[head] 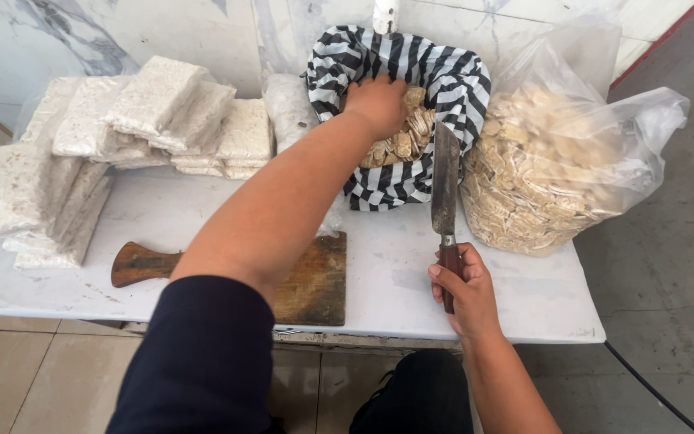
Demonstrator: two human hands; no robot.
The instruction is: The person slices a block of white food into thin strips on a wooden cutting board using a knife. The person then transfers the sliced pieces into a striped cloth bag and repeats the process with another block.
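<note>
My left hand (376, 102) reaches across the white table (395, 277) into a black-and-white striped bag (399, 183) and rests on the pale cut slices (407, 143) inside it; whether it grips any is hidden. My right hand (466, 291) is closed on the brown handle of a long knife (445, 178), whose blade points away from me between the striped bag and a clear plastic bag (556, 165) full of the same slices. A wooden cutting board (308, 285) with a handle lies under my left forearm.
Several wrapped white blocks (158, 108) are stacked at the table's left and back. A white pipe (385, 16) stands behind the striped bag. Marble wall behind, tiled floor on the left, grey concrete floor on the right with a black cable (652, 384).
</note>
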